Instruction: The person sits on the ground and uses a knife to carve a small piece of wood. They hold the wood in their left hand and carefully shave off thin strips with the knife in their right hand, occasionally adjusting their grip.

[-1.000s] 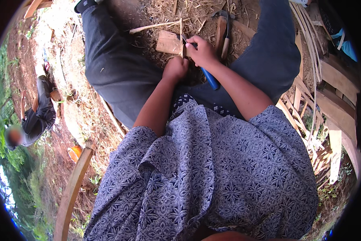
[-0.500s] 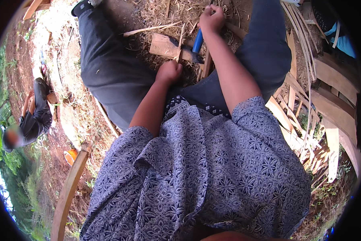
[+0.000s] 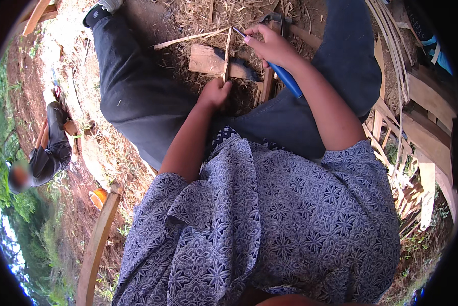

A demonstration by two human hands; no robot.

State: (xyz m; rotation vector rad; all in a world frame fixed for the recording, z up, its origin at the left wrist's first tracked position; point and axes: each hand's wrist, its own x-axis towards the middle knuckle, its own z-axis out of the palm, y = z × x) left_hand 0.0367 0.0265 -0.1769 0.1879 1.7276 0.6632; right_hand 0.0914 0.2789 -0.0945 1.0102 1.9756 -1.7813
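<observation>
My left hand (image 3: 214,94) is closed on the lower end of a thin pale wooden strip (image 3: 227,51), which points away from me across a wood block (image 3: 204,59). A dark pad or cloth (image 3: 245,70) lies on the block's right part. My right hand (image 3: 276,47) grips a knife with a long blue handle (image 3: 287,80); the handle runs back under my forearm. The dark blade pokes out past my fingers, its tip close to the strip's upper end. Whether blade and strip touch, I cannot tell.
Shavings (image 3: 198,15) cover the ground between my legs. A dark metal tool (image 3: 277,18), partly hidden, lies beyond my right hand. Long strips (image 3: 389,43) and curved boards (image 3: 425,132) pile up at right. A curved plank (image 3: 97,247) stands lower left; another person (image 3: 50,143) sits far left.
My right hand has come nearer and slightly right, and the knife has turned so its blade points left toward the strip. The left hand stays almost in place, still holding the strip.
</observation>
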